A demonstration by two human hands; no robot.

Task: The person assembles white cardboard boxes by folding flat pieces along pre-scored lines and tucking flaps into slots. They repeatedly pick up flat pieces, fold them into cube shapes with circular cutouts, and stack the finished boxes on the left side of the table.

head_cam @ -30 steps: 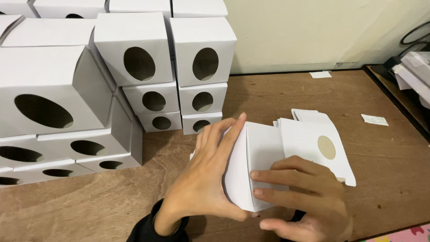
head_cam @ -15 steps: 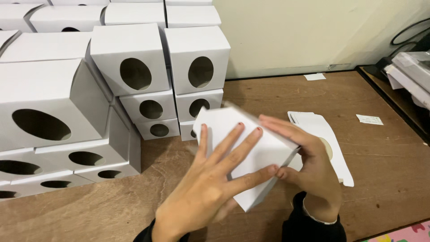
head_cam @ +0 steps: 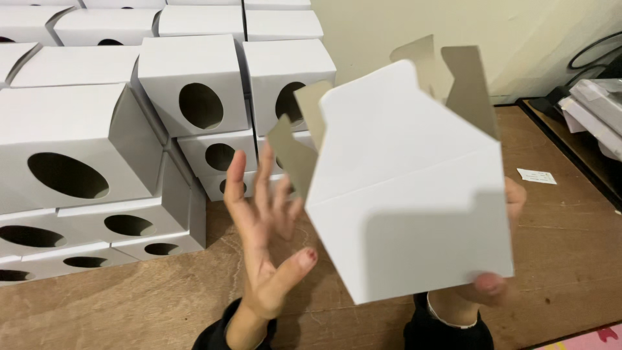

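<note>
Leftmost, stacked white boxes [head_cam: 84, 149] with oval cutouts fill the back of the wooden table [head_cam: 564, 259]. Left hand [head_cam: 262, 240] is raised, open, fingers spread, just left of the half-folded white carton [head_cam: 408, 194], not gripping it. Carton is held up above the table, flaps up. Right hand [head_cam: 495, 279] grips its lower right corner, mostly hidden behind it. Small paper slip [head_cam: 536, 175] lies far right.

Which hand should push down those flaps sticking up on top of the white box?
Probably the left hand. It is open and holds nothing, beside the half-folded box near its raised flaps. The right hand is mostly hidden behind the box, holding it up, so it looks busy.
</note>
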